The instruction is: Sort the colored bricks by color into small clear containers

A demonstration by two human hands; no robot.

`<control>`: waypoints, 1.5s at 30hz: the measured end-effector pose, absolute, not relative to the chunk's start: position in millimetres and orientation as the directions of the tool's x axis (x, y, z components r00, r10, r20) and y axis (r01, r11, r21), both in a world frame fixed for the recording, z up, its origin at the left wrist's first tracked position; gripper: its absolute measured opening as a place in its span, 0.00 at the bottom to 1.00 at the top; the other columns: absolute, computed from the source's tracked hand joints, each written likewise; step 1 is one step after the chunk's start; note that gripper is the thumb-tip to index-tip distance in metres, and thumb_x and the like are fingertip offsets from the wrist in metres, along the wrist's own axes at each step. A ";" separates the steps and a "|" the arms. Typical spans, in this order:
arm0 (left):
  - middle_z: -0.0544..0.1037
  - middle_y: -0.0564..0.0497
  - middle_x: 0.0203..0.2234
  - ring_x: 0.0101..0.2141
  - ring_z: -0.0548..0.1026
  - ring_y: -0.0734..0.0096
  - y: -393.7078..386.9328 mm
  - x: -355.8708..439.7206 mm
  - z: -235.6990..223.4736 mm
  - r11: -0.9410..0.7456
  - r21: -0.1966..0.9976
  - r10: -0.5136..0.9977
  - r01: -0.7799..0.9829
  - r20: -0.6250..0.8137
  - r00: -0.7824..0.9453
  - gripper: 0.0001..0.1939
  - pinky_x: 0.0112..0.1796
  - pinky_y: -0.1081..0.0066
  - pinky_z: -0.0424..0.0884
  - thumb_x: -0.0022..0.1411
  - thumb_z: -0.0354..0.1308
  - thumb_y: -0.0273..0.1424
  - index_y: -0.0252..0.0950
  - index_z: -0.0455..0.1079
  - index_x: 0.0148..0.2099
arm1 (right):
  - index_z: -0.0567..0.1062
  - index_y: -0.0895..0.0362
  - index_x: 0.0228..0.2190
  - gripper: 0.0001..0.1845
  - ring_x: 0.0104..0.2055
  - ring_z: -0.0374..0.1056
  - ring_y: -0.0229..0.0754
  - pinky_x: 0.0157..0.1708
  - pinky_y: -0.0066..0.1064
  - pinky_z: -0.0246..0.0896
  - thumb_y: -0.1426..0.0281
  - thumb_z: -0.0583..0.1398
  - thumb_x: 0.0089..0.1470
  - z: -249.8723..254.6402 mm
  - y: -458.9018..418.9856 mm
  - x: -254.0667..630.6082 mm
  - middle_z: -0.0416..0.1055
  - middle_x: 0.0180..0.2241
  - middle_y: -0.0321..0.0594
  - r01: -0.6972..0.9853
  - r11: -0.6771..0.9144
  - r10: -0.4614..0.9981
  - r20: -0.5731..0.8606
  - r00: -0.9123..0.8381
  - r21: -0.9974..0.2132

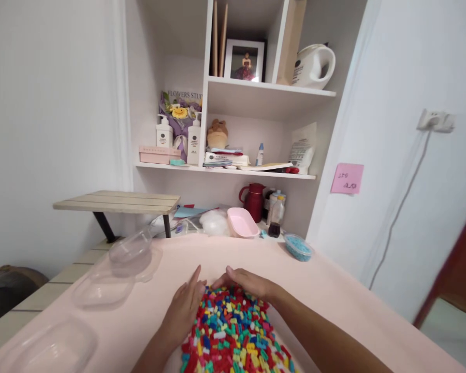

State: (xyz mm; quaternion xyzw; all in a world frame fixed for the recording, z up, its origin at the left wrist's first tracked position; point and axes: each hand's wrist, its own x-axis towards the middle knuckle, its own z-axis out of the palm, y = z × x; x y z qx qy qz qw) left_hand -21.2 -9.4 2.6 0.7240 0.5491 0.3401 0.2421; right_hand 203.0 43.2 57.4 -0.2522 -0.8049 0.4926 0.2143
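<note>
A wide heap of small toy building bricks (233,326) in red, blue, yellow, green and white lies spread over the pink tabletop (155,316) in front of me. My left hand (186,305) rests along the heap's left edge, fingers stretched out and pointing away from me. Across the far edge of the pile, my right hand (246,282) is laid with its fingers extended to the left, thumb raised. Both hands touch the bricks at the border, and their fingertips come close together at the far left corner. Neither hand grasps a brick that I can see.
Clear plastic containers (130,252) stand along the table's left side. A round tub of blue pieces (298,247) sits at the far right, and a pink basin (243,223) lies beyond the far edge. Behind rise a wooden stand (118,201) and white shelves (225,173).
</note>
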 end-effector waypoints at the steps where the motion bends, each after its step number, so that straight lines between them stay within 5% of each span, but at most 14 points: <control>1: 0.73 0.47 0.57 0.58 0.68 0.67 -9.8 -22.1 4.1 -0.264 0.770 0.964 0.581 0.224 0.142 0.33 0.61 0.60 0.56 0.69 0.34 0.47 0.41 0.42 0.71 | 0.77 0.56 0.48 0.45 0.51 0.70 0.53 0.56 0.46 0.57 0.38 0.39 0.57 58.0 40.3 213.0 0.76 0.47 0.46 0.169 0.339 0.646 0.098 -0.757 -0.925; 5: 0.75 0.45 0.54 0.56 0.70 0.64 -8.6 -24.9 7.6 -0.259 0.863 0.966 0.433 0.228 0.122 0.34 0.60 0.60 0.60 0.67 0.35 0.50 0.39 0.45 0.70 | 0.76 0.60 0.48 0.50 0.50 0.71 0.55 0.55 0.50 0.59 0.37 0.35 0.55 40.2 35.8 263.8 0.73 0.50 0.53 0.203 0.306 0.889 0.203 -0.411 -0.930; 9: 0.76 0.45 0.53 0.54 0.73 0.64 -5.9 -23.1 8.0 -0.302 0.866 0.953 0.399 0.274 0.127 0.34 0.58 0.59 0.63 0.67 0.34 0.51 0.38 0.49 0.68 | 0.72 0.58 0.53 0.51 0.61 0.58 0.60 0.63 0.51 0.45 0.33 0.42 0.49 8.4 28.5 287.0 0.64 0.59 0.54 0.576 0.204 0.966 0.257 0.011 -0.792; 11: 0.76 0.46 0.53 0.55 0.72 0.65 -5.1 -18.8 8.9 -0.313 0.810 0.949 0.496 0.283 0.136 0.33 0.57 0.60 0.64 0.67 0.34 0.50 0.39 0.52 0.67 | 0.67 0.56 0.58 0.49 0.65 0.53 0.56 0.65 0.48 0.40 0.34 0.42 0.52 1.9 20.5 274.7 0.60 0.62 0.50 0.584 0.205 0.975 0.219 -0.048 -0.785; 14: 0.74 0.46 0.56 0.58 0.68 0.65 -3.2 -9.8 13.0 -0.286 0.715 0.955 0.638 0.270 0.126 0.31 0.59 0.61 0.61 0.67 0.36 0.49 0.39 0.57 0.65 | 0.56 0.54 0.64 0.47 0.68 0.46 0.50 0.66 0.45 0.39 0.37 0.44 0.54 13.8 5.2 239.5 0.50 0.66 0.46 0.378 0.216 0.968 0.148 -0.200 -0.900; 19: 0.62 0.41 0.64 0.64 0.57 0.60 -7.8 0.7 33.7 -0.210 0.599 0.964 0.772 0.260 0.060 0.30 0.62 0.54 0.51 0.68 0.34 0.44 0.34 0.57 0.65 | 0.46 0.48 0.66 0.44 0.65 0.54 0.46 0.62 0.43 0.48 0.38 0.39 0.57 55.1 -20.8 222.4 0.49 0.67 0.45 0.013 0.321 0.901 0.301 -0.311 -0.947; 23: 0.57 0.43 0.66 0.66 0.50 0.60 -43.1 -5.4 51.3 -0.172 0.494 0.962 0.852 0.271 0.037 0.27 0.63 0.53 0.46 0.68 0.37 0.40 0.37 0.57 0.65 | 0.49 0.46 0.66 0.41 0.67 0.47 0.49 0.64 0.46 0.45 0.42 0.48 0.58 49.0 -54.7 271.4 0.46 0.68 0.42 0.385 0.437 0.890 0.329 -0.317 -0.813; 26: 0.56 0.47 0.67 0.67 0.48 0.60 -87.5 -15.4 53.7 -0.153 0.427 0.973 0.891 0.225 0.059 0.25 0.63 0.52 0.45 0.67 0.41 0.37 0.43 0.61 0.63 | 0.49 0.43 0.66 0.45 0.69 0.40 0.55 0.66 0.52 0.34 0.44 0.57 0.52 17.5 -77.3 319.4 0.43 0.68 0.39 0.691 0.545 0.838 0.297 -0.457 -0.475; 29: 0.57 0.51 0.67 0.67 0.49 0.61 -130.6 -22.7 51.3 -0.148 0.383 0.983 0.912 0.158 0.093 0.24 0.63 0.51 0.46 0.65 0.44 0.32 0.47 0.63 0.62 | 0.45 0.41 0.66 0.50 0.68 0.38 0.63 0.63 0.63 0.35 0.44 0.60 0.48 -13.0 -85.8 352.4 0.39 0.69 0.39 0.726 0.642 0.767 0.201 -0.610 -0.248; 34: 0.59 0.51 0.66 0.66 0.51 0.58 -162.3 -32.6 56.2 -0.202 0.161 0.955 0.966 0.251 0.158 0.22 0.62 0.47 0.47 0.63 0.49 0.28 0.49 0.68 0.57 | 0.46 0.39 0.66 0.45 0.67 0.44 0.63 0.61 0.62 0.44 0.47 0.58 0.52 -23.0 -81.7 342.0 0.42 0.68 0.39 0.725 0.670 0.730 0.319 -0.605 -0.158; 38: 0.63 0.48 0.64 0.65 0.55 0.54 -156.2 -62.9 59.5 -0.091 -0.009 0.869 0.996 0.487 0.084 0.20 0.62 0.45 0.45 0.62 0.52 0.28 0.47 0.71 0.55 | 0.52 0.39 0.65 0.32 0.68 0.45 0.55 0.63 0.55 0.46 0.53 0.49 0.61 -14.5 -73.3 312.4 0.46 0.68 0.36 0.694 0.616 0.774 0.447 -0.448 -0.372; 41: 0.62 0.43 0.64 0.65 0.55 0.51 -153.2 -98.5 55.3 0.118 -0.111 0.812 0.987 0.583 -0.031 0.23 0.62 0.42 0.41 0.60 0.54 0.27 0.43 0.69 0.58 | 0.51 0.46 0.65 0.33 0.68 0.45 0.53 0.64 0.49 0.47 0.52 0.46 0.62 -11.0 -65.1 311.0 0.46 0.68 0.42 0.527 0.530 0.830 0.532 -0.165 -0.664; 45: 0.61 0.39 0.64 0.65 0.52 0.46 -172.7 -121.0 60.9 0.315 -0.121 0.773 0.941 0.608 -0.180 0.21 0.61 0.39 0.35 0.59 0.56 0.33 0.35 0.71 0.55 | 0.54 0.45 0.63 0.33 0.63 0.55 0.52 0.61 0.50 0.50 0.48 0.48 0.60 -7.7 -54.5 333.1 0.54 0.64 0.44 0.265 0.421 0.863 0.473 0.179 -0.868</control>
